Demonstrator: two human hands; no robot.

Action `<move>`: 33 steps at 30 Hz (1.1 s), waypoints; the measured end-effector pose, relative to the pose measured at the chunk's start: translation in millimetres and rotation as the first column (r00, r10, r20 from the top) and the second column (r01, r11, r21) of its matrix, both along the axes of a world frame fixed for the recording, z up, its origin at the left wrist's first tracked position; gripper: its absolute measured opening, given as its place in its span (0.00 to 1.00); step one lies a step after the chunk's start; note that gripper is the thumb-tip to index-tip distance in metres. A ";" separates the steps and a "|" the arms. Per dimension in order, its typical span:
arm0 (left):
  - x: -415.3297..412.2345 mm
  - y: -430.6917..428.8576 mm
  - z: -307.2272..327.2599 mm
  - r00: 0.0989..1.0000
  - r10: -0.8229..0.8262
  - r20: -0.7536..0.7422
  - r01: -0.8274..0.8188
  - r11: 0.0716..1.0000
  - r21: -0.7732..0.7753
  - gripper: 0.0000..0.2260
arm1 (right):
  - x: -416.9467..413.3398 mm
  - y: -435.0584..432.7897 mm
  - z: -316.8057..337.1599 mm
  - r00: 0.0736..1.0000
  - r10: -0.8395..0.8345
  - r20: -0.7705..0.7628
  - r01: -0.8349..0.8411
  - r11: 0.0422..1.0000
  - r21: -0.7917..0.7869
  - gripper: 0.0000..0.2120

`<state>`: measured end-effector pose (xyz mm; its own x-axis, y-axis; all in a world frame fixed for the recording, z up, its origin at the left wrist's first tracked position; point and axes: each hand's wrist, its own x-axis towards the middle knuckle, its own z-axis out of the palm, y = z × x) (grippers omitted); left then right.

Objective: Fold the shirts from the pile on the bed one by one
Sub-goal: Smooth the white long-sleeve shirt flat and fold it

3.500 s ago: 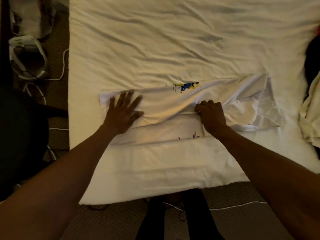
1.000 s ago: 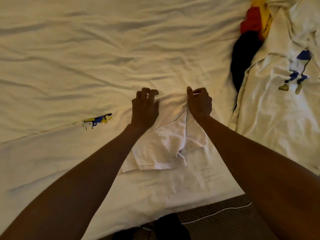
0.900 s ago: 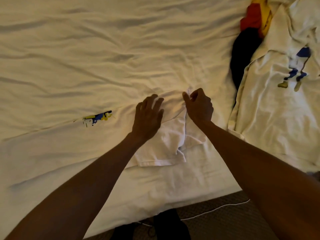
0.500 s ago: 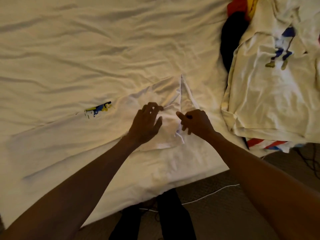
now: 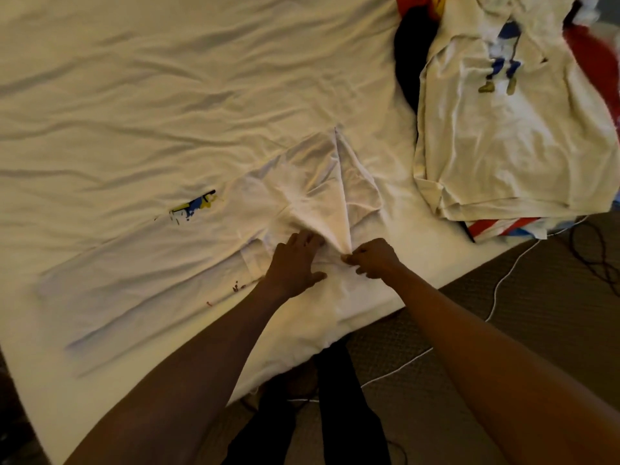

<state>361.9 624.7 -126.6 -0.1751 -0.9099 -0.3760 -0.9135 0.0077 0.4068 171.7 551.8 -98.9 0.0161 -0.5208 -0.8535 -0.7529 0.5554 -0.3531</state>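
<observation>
A white shirt (image 5: 161, 263) with a small blue and yellow print lies folded lengthwise along the near side of the bed. Its right end is bunched up into a raised fold (image 5: 335, 189). My left hand (image 5: 295, 263) rests on the cloth near that end, fingers extended toward the fold. My right hand (image 5: 372, 256) pinches the base of the raised fold between thumb and fingers. The pile of shirts (image 5: 510, 129) sits at the right of the bed, a cream shirt with a blue print on top.
The bed sheet (image 5: 167, 95) is wrinkled and white. Dark, red and yellow garments (image 5: 412, 45) lie beside the pile. The bed's edge runs diagonally at the lower right, with carpet and a white cable (image 5: 496, 290) below. My dark trouser legs (image 5: 335, 397) stand at the edge.
Both hands have drawn back toward me, pulling the shirt's right end into a taller raised fold. The view has swung so the pile sits further right and up.
</observation>
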 end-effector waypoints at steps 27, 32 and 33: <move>44.7 -47.7 20.4 -0.020 0.831 -0.556 -0.842 0.286 0.458 0.08 | 40.9 -79.2 16.3 0.895 0.416 -0.162 -0.437 0.742 -0.509 0.32; 78.6 -52.6 8.8 -0.457 0.771 -0.443 -0.704 -0.009 0.710 0.09 | 77.9 -133.8 0.1 0.730 0.583 -0.357 -0.667 0.492 -0.560 0.36; 81.1 -51.8 7.5 -0.418 0.786 -0.456 -0.743 -0.007 0.670 0.11 | 84.9 -143.8 -3.8 0.700 0.602 -0.384 -0.689 0.430 -0.583 0.35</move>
